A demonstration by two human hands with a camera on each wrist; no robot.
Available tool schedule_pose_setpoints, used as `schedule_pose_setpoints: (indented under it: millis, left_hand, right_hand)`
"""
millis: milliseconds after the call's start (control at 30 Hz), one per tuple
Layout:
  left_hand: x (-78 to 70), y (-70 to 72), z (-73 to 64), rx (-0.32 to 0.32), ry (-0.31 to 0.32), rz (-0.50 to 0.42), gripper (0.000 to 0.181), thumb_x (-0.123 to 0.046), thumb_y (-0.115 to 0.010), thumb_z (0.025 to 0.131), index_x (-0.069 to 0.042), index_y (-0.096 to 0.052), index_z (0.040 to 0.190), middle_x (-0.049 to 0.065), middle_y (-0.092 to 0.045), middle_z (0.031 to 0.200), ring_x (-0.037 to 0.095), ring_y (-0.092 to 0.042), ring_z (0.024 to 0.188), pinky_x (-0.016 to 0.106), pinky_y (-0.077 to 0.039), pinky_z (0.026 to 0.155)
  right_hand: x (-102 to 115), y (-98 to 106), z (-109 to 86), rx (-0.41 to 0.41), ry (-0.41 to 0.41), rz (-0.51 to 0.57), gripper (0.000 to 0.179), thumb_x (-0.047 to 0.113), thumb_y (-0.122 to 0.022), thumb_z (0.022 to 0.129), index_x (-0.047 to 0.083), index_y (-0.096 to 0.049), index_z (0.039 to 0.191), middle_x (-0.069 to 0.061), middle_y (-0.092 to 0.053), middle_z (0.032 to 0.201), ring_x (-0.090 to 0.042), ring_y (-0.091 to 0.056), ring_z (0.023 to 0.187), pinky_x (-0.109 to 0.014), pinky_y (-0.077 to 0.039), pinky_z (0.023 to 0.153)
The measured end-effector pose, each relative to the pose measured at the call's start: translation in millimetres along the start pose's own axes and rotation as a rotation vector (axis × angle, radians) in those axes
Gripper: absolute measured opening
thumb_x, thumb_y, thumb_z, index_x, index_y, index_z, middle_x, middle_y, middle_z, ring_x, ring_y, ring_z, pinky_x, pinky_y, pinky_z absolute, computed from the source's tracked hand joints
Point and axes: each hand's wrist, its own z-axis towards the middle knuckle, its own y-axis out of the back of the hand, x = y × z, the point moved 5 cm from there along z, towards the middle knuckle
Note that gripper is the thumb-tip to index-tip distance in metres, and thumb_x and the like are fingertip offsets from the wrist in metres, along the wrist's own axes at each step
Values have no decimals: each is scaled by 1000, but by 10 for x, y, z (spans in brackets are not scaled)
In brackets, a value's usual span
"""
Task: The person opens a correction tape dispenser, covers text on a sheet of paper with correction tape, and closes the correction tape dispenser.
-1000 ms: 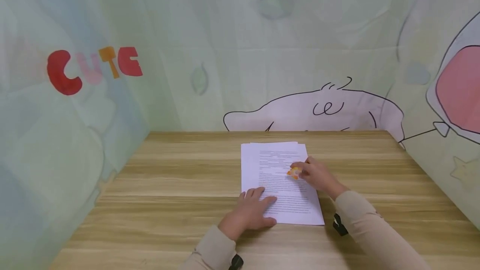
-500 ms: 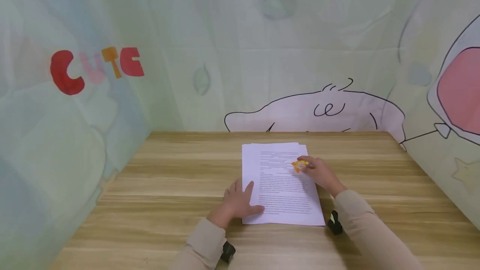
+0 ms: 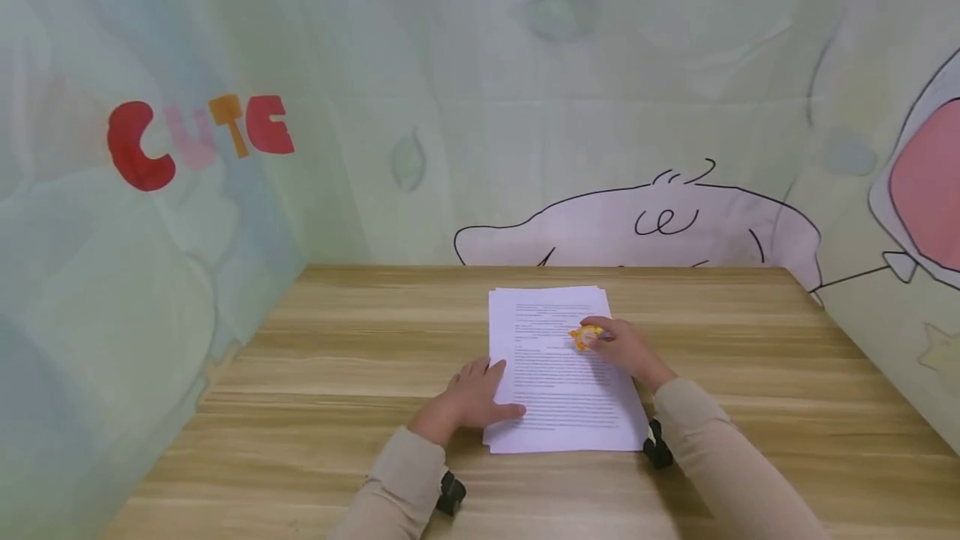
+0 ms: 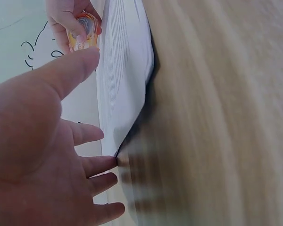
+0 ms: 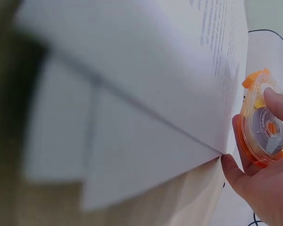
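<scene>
Printed white sheets [image 3: 558, 432] lie in a loose stack on the wooden table, the lower ones peeking out at the edges. Over the upper right of the top page, my right hand [image 3: 632, 348] grips an orange and clear correction tape [image 3: 582, 337]. Its round see-through case with a grey reel shows closely in the right wrist view, where a fingertip touches the edge of the paper [image 5: 155, 70]. My left hand [image 3: 472, 397] is at the stack's left edge with fingers spread, the thumb over the page. In the left wrist view that paper edge [image 4: 132, 80] bows up off the table.
The wooden table [image 3: 360, 357] reaches back to a fabric backdrop [image 3: 375, 90] printed with cartoon drawings and coloured letters. Black straps [image 3: 450, 492] sit at both wrists below the beige sleeves.
My left hand has slid left from on the page to its left edge. My right hand lifted slightly rightward with the correction tape, then came back left. The stack has turned a little.
</scene>
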Motion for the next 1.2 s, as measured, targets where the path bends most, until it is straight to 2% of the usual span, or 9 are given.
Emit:
schedule_pose_setpoints:
  millis: [233, 367, 467, 633, 733, 900, 1133, 1200]
  left_hand:
    - [-18, 5, -50, 12, -23, 44, 80, -48, -60, 83, -1, -32, 141, 23, -27, 147, 38, -24, 136, 52, -21, 110]
    - [-41, -9, -73, 31, -41, 70, 80, -48, -59, 83, -2, -31, 142, 24, -26, 147, 39, -23, 136, 52, -22, 110]
    - [-45, -9, -90, 37, -44, 84, 82, -49, -61, 82, -2, -31, 142, 24, -25, 148, 38, -23, 137, 52, -22, 110]
    - [-67, 0, -131, 37, -46, 94, 84, -47, -67, 77, -1, -33, 141, 26, -21, 148, 39, -20, 138, 53, -21, 110]
    - [-125, -8, -164, 38, -71, 126, 83, -46, -68, 77, -4, -35, 141, 27, -19, 149, 40, -19, 137, 53, -22, 110]
    - [-264, -39, -198, 68, -104, 156, 77, -46, -68, 77, -15, -37, 141, 21, -18, 151, 38, -20, 138, 53, -22, 110]
    - [-330, -64, -205, 126, -23, 168, 73, -42, -72, 75, -19, -42, 138, 14, -23, 150, 33, -23, 137, 50, -25, 109]
    - [-323, -79, -204, 133, -5, 170, 73, -41, -72, 75, -20, -42, 138, 13, -23, 150, 31, -23, 136, 50, -26, 109]
  right_hand:
    - [-5, 0, 52, 15, -5, 17, 35, 7, -55, 89, 3, -56, 123, -25, -52, 127, -38, -51, 112, -50, -41, 93]
    - [8, 10, 56, 4, 26, 12, 34, 6, -57, 88, 2, -57, 122, -24, -54, 125, -37, -52, 111, -50, -41, 93]
    - [16, 13, 56, 1, 42, -19, 34, 7, -57, 87, 2, -58, 121, -24, -56, 123, -37, -54, 109, -50, -42, 91]
    - [16, 3, 55, 30, 20, -43, 34, 9, -57, 89, 5, -57, 123, -24, -55, 125, -38, -53, 110, -52, -41, 92]
    - [18, 12, 57, 42, 14, -39, 35, 8, -56, 89, 5, -56, 124, -24, -54, 126, -39, -53, 110, -52, -41, 93]
    - [33, 43, 57, 47, 14, -66, 35, 8, -56, 89, 5, -56, 124, -24, -54, 126, -40, -52, 112, -53, -41, 94]
    - [60, 32, 61, 88, -33, -94, 36, 12, -55, 91, 11, -55, 127, -22, -52, 129, -40, -50, 114, -56, -39, 95]
    - [74, 25, 65, 96, -23, -102, 36, 11, -55, 90, 11, -55, 127, -23, -52, 129, -41, -50, 114, -56, -38, 95]
